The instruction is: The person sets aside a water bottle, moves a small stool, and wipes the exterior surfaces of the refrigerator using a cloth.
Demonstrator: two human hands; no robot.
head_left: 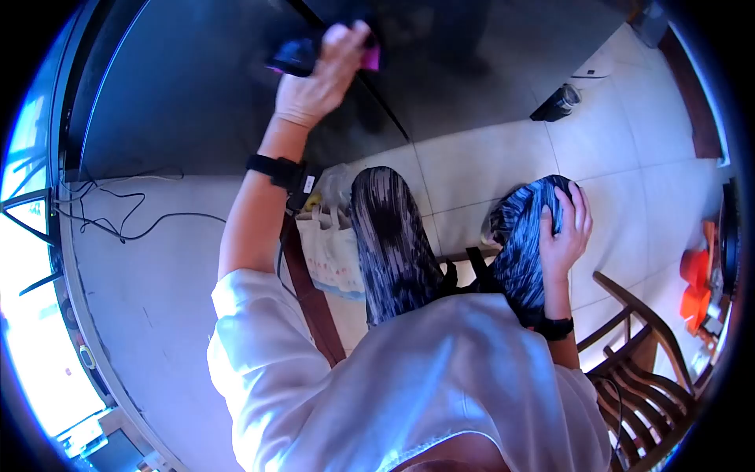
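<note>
My left hand (321,75) is closed on a black and pink cloth (294,57), which is smeared by motion. It is held against a glossy dark panel (212,94), near the seam that runs down between two sections. Fingers laid out over the patterned trouser fabric, my right hand (568,232) rests on my right knee (525,208) and holds nothing. Each forearm wears a black strap, and the left one (275,168) carries a small box.
A cream tote bag (326,248) stands beside my left leg. Black cables (126,228) trail over the pale surface at left. A dark cylindrical object (560,102) is on the tiled floor (472,157). At right are a wooden chair (645,346) and orange items (695,287).
</note>
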